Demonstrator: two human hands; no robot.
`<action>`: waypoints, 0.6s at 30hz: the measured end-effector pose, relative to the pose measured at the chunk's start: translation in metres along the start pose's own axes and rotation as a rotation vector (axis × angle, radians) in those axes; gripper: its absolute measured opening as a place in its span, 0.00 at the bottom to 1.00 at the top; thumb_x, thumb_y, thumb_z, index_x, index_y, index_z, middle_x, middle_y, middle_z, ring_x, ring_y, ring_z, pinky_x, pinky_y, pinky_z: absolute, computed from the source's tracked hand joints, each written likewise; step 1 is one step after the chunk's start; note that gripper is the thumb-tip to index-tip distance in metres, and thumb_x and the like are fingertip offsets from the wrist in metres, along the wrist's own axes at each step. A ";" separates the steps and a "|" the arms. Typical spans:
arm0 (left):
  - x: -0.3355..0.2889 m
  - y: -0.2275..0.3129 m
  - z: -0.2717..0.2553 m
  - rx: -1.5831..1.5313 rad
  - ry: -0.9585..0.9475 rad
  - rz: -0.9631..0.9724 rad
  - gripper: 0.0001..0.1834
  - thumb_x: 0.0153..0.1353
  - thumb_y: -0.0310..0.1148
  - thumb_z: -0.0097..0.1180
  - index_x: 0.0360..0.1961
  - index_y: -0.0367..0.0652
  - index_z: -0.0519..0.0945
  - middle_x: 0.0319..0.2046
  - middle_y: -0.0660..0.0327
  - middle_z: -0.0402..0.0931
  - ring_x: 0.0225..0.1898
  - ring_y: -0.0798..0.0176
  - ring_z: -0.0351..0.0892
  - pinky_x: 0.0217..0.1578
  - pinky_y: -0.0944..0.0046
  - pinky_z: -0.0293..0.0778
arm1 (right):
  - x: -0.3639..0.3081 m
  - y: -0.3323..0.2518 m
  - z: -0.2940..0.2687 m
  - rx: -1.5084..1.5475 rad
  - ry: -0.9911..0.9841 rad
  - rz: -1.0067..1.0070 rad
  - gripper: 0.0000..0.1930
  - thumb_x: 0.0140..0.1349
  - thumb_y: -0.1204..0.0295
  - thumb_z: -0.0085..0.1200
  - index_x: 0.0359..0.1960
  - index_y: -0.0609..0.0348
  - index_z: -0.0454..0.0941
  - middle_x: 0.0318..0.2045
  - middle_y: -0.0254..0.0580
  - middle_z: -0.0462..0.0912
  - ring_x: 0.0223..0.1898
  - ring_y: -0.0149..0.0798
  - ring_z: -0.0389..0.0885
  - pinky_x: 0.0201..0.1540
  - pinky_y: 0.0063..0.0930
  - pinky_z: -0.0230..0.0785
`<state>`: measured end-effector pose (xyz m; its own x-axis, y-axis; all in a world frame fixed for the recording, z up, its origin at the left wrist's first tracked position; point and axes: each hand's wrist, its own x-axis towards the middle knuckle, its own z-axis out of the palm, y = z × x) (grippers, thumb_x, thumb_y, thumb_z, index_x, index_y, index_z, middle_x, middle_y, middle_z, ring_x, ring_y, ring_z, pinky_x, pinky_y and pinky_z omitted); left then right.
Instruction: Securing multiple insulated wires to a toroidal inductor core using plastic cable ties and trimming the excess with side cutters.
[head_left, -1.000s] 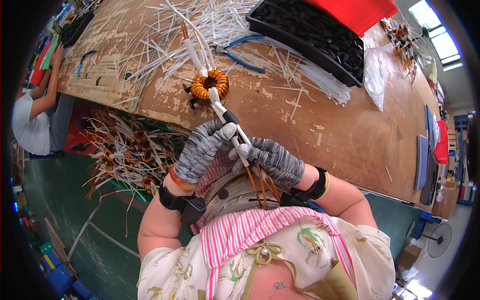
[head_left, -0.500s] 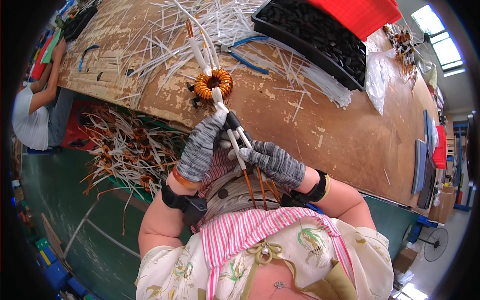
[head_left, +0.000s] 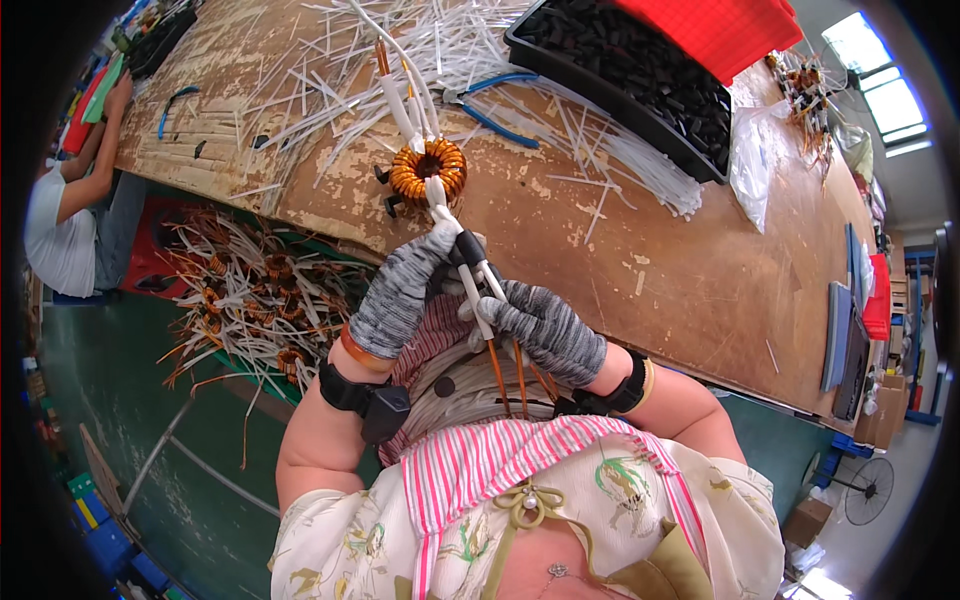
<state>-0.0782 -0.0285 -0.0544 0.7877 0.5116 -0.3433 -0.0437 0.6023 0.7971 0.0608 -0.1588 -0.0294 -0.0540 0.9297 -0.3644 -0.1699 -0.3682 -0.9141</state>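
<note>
A copper-wound ring coil lies near the table's front edge, with white-sleeved leads running from it both away and toward me. My gloved left hand is closed on the near leads just below the ring. Around these leads sits a short black sleeve, beside my left fingertips. My gloved right hand pinches the white-sleeved leads lower down, below the black sleeve. Bare copper ends of the leads point toward my lap. Some fingers of both hands are hidden behind the leads.
Blue-handled cutters and many loose white strips lie beyond the coil. A black bin of small black pieces stands at the far right. Left of me, below the table edge, is a pile of similar coils. Another person sits far left.
Both hands keep their hold on the leads. My right hand has shifted very slightly; the coil stays in place.
</note>
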 end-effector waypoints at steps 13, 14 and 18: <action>-0.004 0.000 0.001 0.040 0.019 0.083 0.14 0.63 0.39 0.49 0.42 0.41 0.77 0.32 0.64 0.79 0.32 0.72 0.78 0.34 0.73 0.73 | 0.042 -0.012 -0.014 -0.239 0.284 -0.198 0.14 0.59 0.63 0.54 0.31 0.64 0.74 0.23 0.43 0.78 0.25 0.33 0.75 0.31 0.28 0.69; -0.003 0.001 0.000 0.029 0.018 0.079 0.13 0.62 0.38 0.51 0.42 0.41 0.77 0.31 0.64 0.79 0.31 0.72 0.78 0.34 0.73 0.73 | 0.041 -0.012 -0.011 -0.305 0.321 -0.215 0.14 0.60 0.62 0.53 0.30 0.64 0.73 0.22 0.46 0.77 0.24 0.37 0.75 0.30 0.30 0.68; -0.003 0.000 -0.005 0.012 0.009 0.062 0.12 0.62 0.37 0.51 0.42 0.41 0.77 0.31 0.64 0.79 0.31 0.72 0.78 0.34 0.73 0.74 | 0.041 -0.017 -0.002 -0.460 0.436 -0.243 0.15 0.61 0.62 0.50 0.28 0.63 0.72 0.19 0.52 0.74 0.22 0.48 0.74 0.28 0.35 0.66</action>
<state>-0.0835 -0.0268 -0.0554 0.7782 0.5530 -0.2977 -0.0845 0.5619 0.8229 0.0638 -0.1147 -0.0291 0.3506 0.9322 -0.0896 0.3145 -0.2073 -0.9263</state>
